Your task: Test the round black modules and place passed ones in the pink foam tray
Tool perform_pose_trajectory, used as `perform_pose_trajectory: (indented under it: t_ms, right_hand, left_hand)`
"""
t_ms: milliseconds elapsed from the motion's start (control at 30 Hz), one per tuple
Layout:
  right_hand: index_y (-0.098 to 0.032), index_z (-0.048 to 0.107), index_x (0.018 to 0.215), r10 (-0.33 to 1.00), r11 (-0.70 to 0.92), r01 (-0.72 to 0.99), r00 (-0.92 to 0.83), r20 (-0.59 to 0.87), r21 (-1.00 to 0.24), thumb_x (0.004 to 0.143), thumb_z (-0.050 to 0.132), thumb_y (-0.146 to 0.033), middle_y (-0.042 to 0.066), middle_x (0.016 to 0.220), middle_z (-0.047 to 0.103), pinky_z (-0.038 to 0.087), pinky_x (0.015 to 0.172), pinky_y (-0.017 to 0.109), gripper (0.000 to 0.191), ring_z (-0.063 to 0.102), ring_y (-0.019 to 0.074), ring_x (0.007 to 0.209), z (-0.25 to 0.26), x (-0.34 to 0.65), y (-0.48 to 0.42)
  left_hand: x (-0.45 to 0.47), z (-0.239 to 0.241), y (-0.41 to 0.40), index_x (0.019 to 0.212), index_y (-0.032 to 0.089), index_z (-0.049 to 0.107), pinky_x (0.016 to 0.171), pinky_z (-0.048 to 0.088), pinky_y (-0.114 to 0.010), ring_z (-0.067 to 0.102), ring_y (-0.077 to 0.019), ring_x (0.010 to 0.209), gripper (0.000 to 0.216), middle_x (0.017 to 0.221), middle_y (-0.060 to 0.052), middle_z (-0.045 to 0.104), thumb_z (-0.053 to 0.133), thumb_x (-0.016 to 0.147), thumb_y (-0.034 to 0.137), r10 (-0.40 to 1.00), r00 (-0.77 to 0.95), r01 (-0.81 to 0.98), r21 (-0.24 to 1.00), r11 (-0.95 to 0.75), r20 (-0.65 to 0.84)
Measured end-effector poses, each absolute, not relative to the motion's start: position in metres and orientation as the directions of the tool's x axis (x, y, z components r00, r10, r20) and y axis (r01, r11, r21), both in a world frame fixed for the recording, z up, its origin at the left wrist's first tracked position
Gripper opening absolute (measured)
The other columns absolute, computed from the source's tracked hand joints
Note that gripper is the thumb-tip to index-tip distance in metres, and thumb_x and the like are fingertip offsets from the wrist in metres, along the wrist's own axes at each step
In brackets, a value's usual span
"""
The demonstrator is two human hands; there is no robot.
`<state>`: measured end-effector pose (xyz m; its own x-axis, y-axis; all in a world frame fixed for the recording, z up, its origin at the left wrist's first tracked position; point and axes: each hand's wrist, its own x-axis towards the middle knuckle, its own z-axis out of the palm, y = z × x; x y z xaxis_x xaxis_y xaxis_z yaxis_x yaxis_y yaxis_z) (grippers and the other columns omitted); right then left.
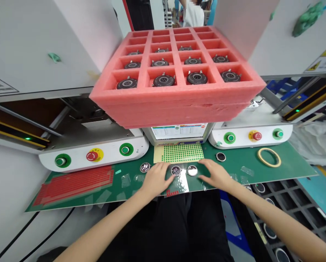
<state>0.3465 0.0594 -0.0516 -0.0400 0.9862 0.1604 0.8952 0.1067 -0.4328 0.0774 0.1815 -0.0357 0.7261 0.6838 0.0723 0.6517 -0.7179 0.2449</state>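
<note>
My left hand [157,179] is at the left side of a round watch face [176,170], thumb and fingers apart; its fingertips are close to the rim, and I cannot tell whether they touch it. To the right lies a second round watch face [192,170] with a pale, shiny top. My right hand [216,175] hovers beside that one with thumb and fingers spread and nothing between them. A clear film strip [183,183] with red marks lies below the two faces. Another lit watch face [145,167] sits left of my left hand, and a dark one [220,157] beyond my right hand.
A pink foam tray [179,105] of watch bodies stands above a monitor [179,131]. Green dot stickers [182,153], red strips [75,185] and a tape roll [269,157] lie on the green mat [234,163]. Button panels [97,154] flank it. A black tray [288,196] sits lower right.
</note>
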Motion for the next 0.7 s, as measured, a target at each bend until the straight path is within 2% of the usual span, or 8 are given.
perform_pose_trajectory:
  t_ms: [67, 167, 333, 433, 500, 567, 633, 700]
  right_hand:
    - [-0.021, 0.051, 0.123, 0.990, 0.111, 0.892, -0.061, 0.126, -0.439, 0.077, 0.074, -0.028, 0.010, 0.122, 0.065, 0.056, 0.091, 0.038, 0.052, 0.064, 0.0257, 0.113, -0.054, 0.327, 0.067]
    - [-0.020, 0.052, 0.119, 0.995, 0.076, 0.899, -0.038, 0.097, -0.432, 0.075, 0.075, -0.024, 0.010, 0.116, 0.067, 0.056, 0.089, 0.038, 0.049, 0.065, 0.0264, 0.109, -0.057, 0.312, 0.075]
    - [-0.021, 0.055, 0.113, 0.997, 0.024, 0.913, 0.010, 0.081, -0.406, 0.082, 0.067, -0.021, 0.009, 0.107, 0.070, 0.056, 0.079, 0.036, 0.033, 0.068, 0.0256, 0.099, -0.060, 0.307, 0.078]
    - [-0.022, 0.054, 0.113, 0.995, 0.046, 0.913, -0.007, 0.097, -0.405, 0.084, 0.062, -0.019, 0.009, 0.109, 0.069, 0.056, 0.080, 0.035, 0.031, 0.067, 0.0255, 0.101, -0.065, 0.307, 0.077]
    - [-0.021, 0.053, 0.114, 0.994, 0.063, 0.910, -0.019, 0.111, -0.410, 0.085, 0.060, -0.019, 0.010, 0.108, 0.070, 0.056, 0.079, 0.036, 0.030, 0.068, 0.0261, 0.099, -0.068, 0.309, 0.076]
    - [-0.021, 0.052, 0.115, 0.991, 0.091, 0.905, -0.042, 0.124, -0.416, 0.087, 0.057, -0.019, 0.010, 0.106, 0.070, 0.057, 0.077, 0.037, 0.028, 0.068, 0.0264, 0.096, -0.071, 0.310, 0.075]
    - [-0.021, 0.050, 0.115, 0.988, 0.129, 0.899, -0.079, 0.134, -0.418, 0.089, 0.054, -0.019, 0.011, 0.105, 0.070, 0.058, 0.074, 0.038, 0.027, 0.069, 0.0269, 0.093, -0.072, 0.312, 0.076]
    - [-0.022, 0.049, 0.116, 0.983, 0.166, 0.896, -0.118, 0.141, -0.411, 0.090, 0.049, -0.019, 0.011, 0.104, 0.070, 0.058, 0.071, 0.038, 0.026, 0.069, 0.0277, 0.092, -0.072, 0.313, 0.077]
  left_hand:
    - [0.103, -0.038, 0.173, 0.109, 0.015, 0.061, 0.089, 0.054, -0.042, 0.064, -0.0307, 0.103, 0.042, 0.107, -0.014, 0.068, 0.065, 0.082, 0.046, 0.707, 0.706, 0.679, 0.239, -0.694, 0.046]
    - [0.126, -0.045, 0.168, 0.099, 0.013, 0.064, 0.076, 0.056, -0.042, 0.067, -0.0325, 0.093, 0.034, 0.098, -0.015, 0.069, 0.071, 0.078, 0.039, 0.735, 0.678, 0.712, 0.237, -0.661, 0.013]
    - [0.117, -0.035, 0.169, 0.095, 0.018, 0.067, 0.074, 0.057, -0.035, 0.070, -0.0260, 0.090, 0.020, 0.094, -0.008, 0.073, 0.073, 0.078, 0.026, 0.709, 0.704, 0.667, 0.312, -0.676, 0.030]
    - [0.081, -0.005, 0.185, 0.100, 0.023, 0.067, 0.082, 0.057, -0.031, 0.070, -0.0210, 0.094, 0.024, 0.102, -0.003, 0.074, 0.074, 0.078, 0.027, 0.723, 0.682, 0.655, 0.350, -0.669, 0.107]
    - [0.049, 0.026, 0.213, 0.106, 0.022, 0.066, 0.089, 0.056, -0.037, 0.069, -0.0230, 0.099, 0.027, 0.110, -0.005, 0.073, 0.071, 0.080, 0.029, 0.779, 0.601, 0.707, 0.337, -0.622, 0.176]
    - [0.017, 0.060, 0.254, 0.115, 0.018, 0.064, 0.095, 0.052, -0.043, 0.067, -0.0268, 0.107, 0.033, 0.118, -0.009, 0.070, 0.067, 0.083, 0.029, 0.839, 0.480, 0.786, 0.300, -0.541, 0.257]
    - [-0.011, 0.092, 0.306, 0.120, 0.012, 0.063, 0.094, 0.051, -0.041, 0.068, -0.0273, 0.105, 0.043, 0.116, -0.006, 0.071, 0.063, 0.085, 0.038, 0.881, 0.320, 0.894, 0.197, -0.402, 0.347]
    - [-0.032, 0.114, 0.359, 0.118, 0.002, 0.061, 0.094, 0.048, -0.043, 0.064, -0.0304, 0.111, 0.053, 0.115, -0.006, 0.069, 0.050, 0.092, 0.046, 0.902, 0.276, 0.922, 0.173, -0.346, 0.333]
